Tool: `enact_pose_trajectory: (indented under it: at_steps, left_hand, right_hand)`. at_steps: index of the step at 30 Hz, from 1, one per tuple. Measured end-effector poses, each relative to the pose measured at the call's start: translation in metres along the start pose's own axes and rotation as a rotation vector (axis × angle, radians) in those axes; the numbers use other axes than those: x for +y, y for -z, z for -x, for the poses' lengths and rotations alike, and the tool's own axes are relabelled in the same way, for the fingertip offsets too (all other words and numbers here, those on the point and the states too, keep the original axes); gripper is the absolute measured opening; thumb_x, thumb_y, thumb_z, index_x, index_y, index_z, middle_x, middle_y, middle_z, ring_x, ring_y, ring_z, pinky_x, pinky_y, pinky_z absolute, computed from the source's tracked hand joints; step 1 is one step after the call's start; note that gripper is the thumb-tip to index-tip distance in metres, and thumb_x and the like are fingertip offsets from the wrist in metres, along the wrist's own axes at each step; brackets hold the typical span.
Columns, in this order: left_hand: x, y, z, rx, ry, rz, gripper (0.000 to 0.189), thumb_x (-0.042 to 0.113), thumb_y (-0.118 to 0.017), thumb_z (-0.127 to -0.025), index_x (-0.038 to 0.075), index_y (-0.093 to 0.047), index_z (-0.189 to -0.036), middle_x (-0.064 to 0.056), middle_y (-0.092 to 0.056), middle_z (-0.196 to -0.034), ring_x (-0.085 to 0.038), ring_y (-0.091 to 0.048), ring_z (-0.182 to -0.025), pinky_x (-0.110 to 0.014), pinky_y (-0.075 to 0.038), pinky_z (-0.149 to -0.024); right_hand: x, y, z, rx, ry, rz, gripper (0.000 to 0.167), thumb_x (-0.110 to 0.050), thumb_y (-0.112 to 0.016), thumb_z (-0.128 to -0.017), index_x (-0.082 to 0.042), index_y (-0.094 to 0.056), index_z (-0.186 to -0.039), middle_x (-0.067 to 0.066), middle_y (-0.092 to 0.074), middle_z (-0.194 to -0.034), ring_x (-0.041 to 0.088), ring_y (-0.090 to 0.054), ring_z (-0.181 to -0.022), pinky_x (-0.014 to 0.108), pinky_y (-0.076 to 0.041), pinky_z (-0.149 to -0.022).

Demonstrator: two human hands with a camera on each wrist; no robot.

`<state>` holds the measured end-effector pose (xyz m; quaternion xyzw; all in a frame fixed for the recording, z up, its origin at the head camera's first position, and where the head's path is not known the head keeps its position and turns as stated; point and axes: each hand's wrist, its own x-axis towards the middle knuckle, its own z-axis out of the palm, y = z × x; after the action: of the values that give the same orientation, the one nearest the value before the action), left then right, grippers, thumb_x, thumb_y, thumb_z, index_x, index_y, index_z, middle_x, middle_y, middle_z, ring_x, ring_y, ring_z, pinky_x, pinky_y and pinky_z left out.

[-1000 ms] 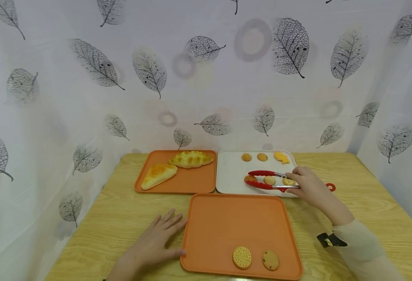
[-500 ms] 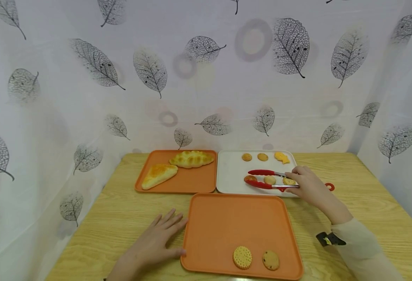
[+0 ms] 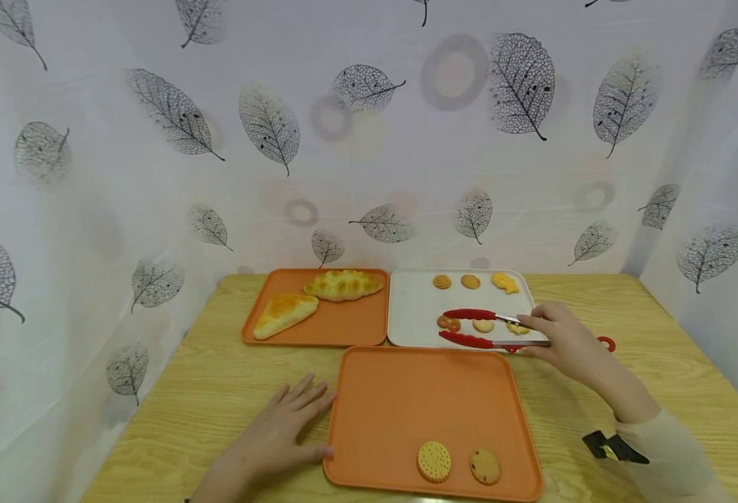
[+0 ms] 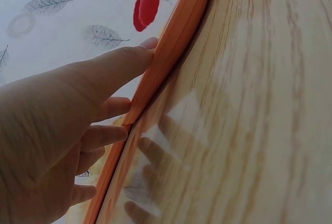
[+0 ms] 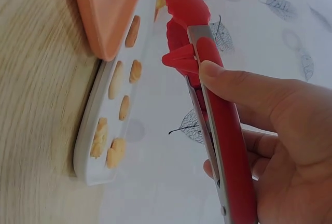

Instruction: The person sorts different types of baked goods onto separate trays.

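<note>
My right hand (image 3: 567,346) grips red-and-metal tongs (image 3: 469,341) above the white tray (image 3: 413,307). The right wrist view shows the thumb on the red grip of the tongs (image 5: 231,151), whose tips hold nothing and stand off the tray. Between the two tips, in the head view, appear a pretzel-shaped cookie (image 3: 449,323) and a round cookie (image 3: 483,325); a ring-like cookie (image 3: 518,328) lies near my fingers. My left hand (image 3: 275,433) has its fingers spread, its thumb touching the left edge of the front orange tray (image 3: 407,398).
Two cookies, one dotted (image 3: 434,461) and one speckled (image 3: 485,466), lie on the front tray. Behind it, another orange tray (image 3: 337,328) bears a triangular pastry (image 3: 285,314) and a braided bread (image 3: 342,285). A fish-shaped cookie (image 3: 504,282) sits at the white tray's back right.
My right hand and the tongs have shifted slightly right and nearer to me. The gap between the tips looks a little wider, and the pretzel cookie shows more fully. My left hand stays put.
</note>
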<state>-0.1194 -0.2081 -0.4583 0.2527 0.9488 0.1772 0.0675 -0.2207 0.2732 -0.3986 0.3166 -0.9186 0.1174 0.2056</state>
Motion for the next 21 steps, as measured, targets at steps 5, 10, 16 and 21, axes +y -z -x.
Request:
enact_pose_trajectory:
  at_steps: [5, 10, 16, 21]
  left_hand:
    - [0.0, -0.001, -0.001, 0.016, -0.017, -0.012, 0.081, 0.07, -0.052, -0.086, 0.025, -0.036, -0.152, -0.003, -0.038, -0.157, -0.031, -0.022, -0.15, -0.063, -0.022, -0.117]
    - [-0.001, -0.002, -0.001, 0.02, -0.021, -0.021, 0.081, 0.071, -0.051, -0.086, 0.026, -0.036, -0.152, -0.003, -0.038, -0.157, -0.03, -0.023, -0.15, -0.063, -0.023, -0.116]
    - [0.0, -0.002, 0.0, 0.023, -0.012, -0.022, 0.082, 0.072, -0.051, -0.085, 0.027, -0.037, -0.152, -0.001, -0.037, -0.157, -0.028, -0.021, -0.151, -0.061, -0.021, -0.118]
    - [0.0, -0.002, 0.001, 0.01, 0.002, -0.024, 0.083, 0.074, -0.05, -0.085, 0.028, -0.036, -0.152, 0.001, -0.035, -0.158, -0.026, -0.019, -0.152, -0.06, -0.02, -0.119]
  right_hand:
    - [-0.011, 0.007, 0.01, 0.038, 0.074, -0.013, 0.053, -0.015, -0.09, -0.059, -0.005, -0.073, -0.109, 0.006, -0.06, -0.096, 0.019, -0.051, -0.086, 0.033, -0.048, -0.064]
    - [-0.02, 0.012, 0.02, 0.04, 0.127, -0.109, 0.056, -0.012, -0.091, -0.055, -0.005, -0.073, -0.108, 0.001, -0.059, -0.099, 0.01, -0.046, -0.09, 0.022, -0.047, -0.063]
    - [-0.029, 0.017, 0.031, -0.02, 0.159, -0.247, 0.058, -0.01, -0.091, -0.056, -0.005, -0.072, -0.11, 0.0, -0.057, -0.1, -0.001, -0.039, -0.092, 0.014, -0.046, -0.058]
    - [-0.035, 0.023, 0.038, -0.093, 0.163, -0.264, 0.061, -0.017, -0.09, -0.06, -0.011, -0.071, -0.117, -0.003, -0.057, -0.104, -0.002, -0.039, -0.092, 0.017, -0.045, -0.062]
